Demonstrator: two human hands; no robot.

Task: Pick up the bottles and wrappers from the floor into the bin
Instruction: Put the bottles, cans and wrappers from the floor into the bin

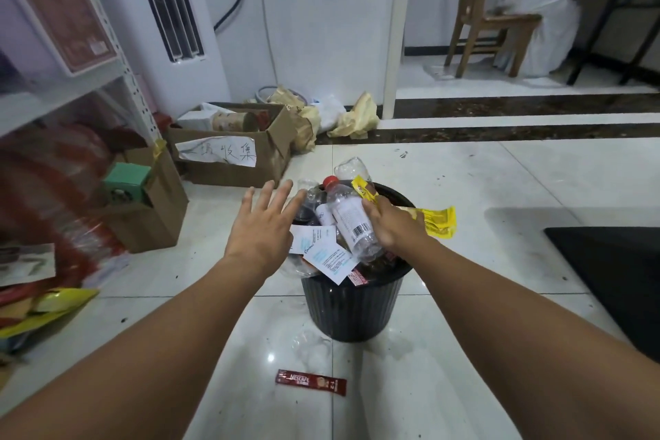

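A black ribbed bin (351, 307) stands on the tiled floor, heaped with clear bottles and paper wrappers. My right hand (387, 225) is over the bin's right side, closed on a clear bottle with a red cap (351, 216) and a yellow wrapper (364, 189). A larger yellow wrapper (439, 221) hangs over the bin's right rim. My left hand (260, 229) hovers at the bin's left rim, fingers spread, holding nothing. A red Nescafe sachet (310, 381) lies on the floor in front of the bin. A crushed clear bottle (310, 345) lies at the bin's base.
Cardboard boxes (232, 150) and a shelf unit (71, 89) stand to the left, with bags of clutter below. Crumpled yellow paper (357, 118) lies by the wall. A black mat (614, 279) is at right. A wooden chair (489, 14) stands far back.
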